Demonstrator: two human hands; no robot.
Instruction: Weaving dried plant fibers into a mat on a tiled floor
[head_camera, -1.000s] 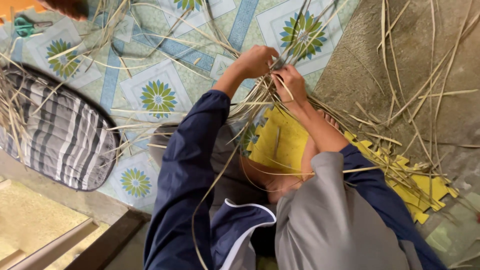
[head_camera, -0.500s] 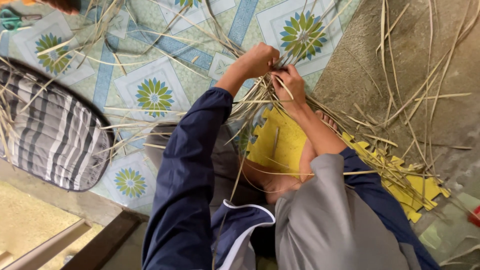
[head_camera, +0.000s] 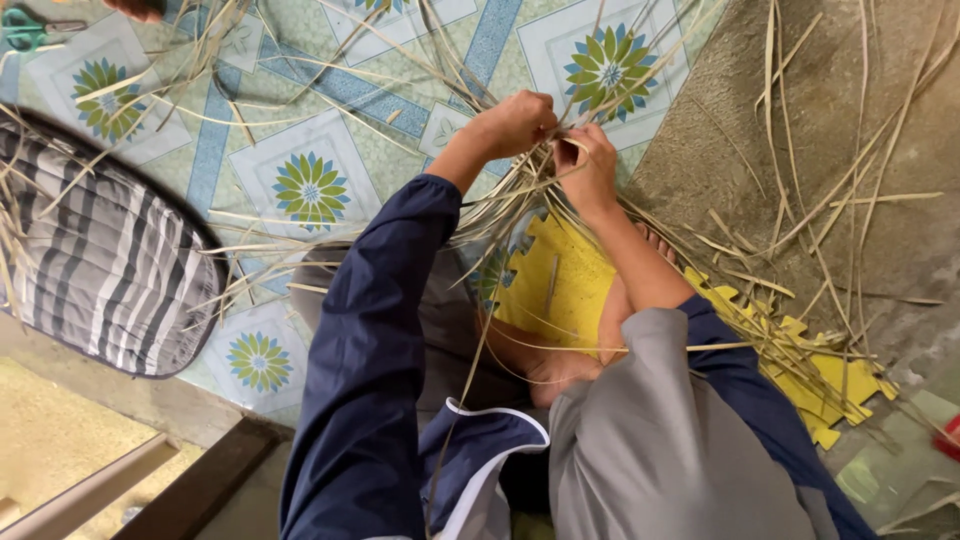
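My left hand (head_camera: 516, 120) is closed around a bundle of dry straw strips (head_camera: 520, 185) that fan out over the floor. My right hand (head_camera: 592, 165) pinches the same strips right beside it, fingers curled, the two hands almost touching. Both arms wear dark blue sleeves pushed up. Under the strips lies a yellow foam puzzle mat (head_camera: 560, 285), with my bare foot (head_camera: 545, 365) resting on its edge.
A striped grey-and-white cushion (head_camera: 100, 265) lies at the left on the flower-patterned floor covering (head_camera: 310, 190). Green-handled scissors (head_camera: 30, 28) sit at the top left. Loose straw (head_camera: 820, 200) is scattered over bare concrete at the right. Another person's hand (head_camera: 135, 8) shows at the top edge.
My right hand has shifted slightly up and right along the strips, closer to the left hand. The view has drifted a little; the cushion appears further left.
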